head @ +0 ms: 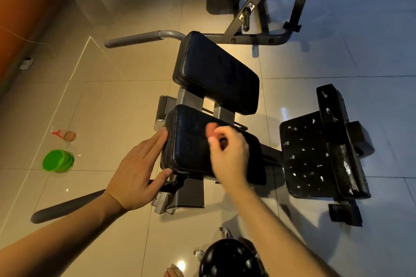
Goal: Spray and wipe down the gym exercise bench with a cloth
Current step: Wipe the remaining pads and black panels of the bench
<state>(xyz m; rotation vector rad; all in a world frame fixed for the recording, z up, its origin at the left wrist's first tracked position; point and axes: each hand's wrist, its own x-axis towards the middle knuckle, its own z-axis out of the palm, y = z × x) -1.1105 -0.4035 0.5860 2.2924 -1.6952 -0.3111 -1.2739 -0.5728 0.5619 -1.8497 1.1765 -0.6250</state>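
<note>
With the clear, red-triggered plastic spray bottle (64, 135) well off to the left, I'd fetch it first, keeping my left hand (137, 164) flat and unclenched against the black padded vinyl bench cushion (191, 148) to steady it, while my blurred right hand (227, 150) curls above, grip untellable.

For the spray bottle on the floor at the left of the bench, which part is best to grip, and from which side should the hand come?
Grip the spray bottle at its neck, just under the red trigger head, coming from above. It looks upright on the floor, head uppermost, though it is small and blurred. The left hand is nearer.
</note>
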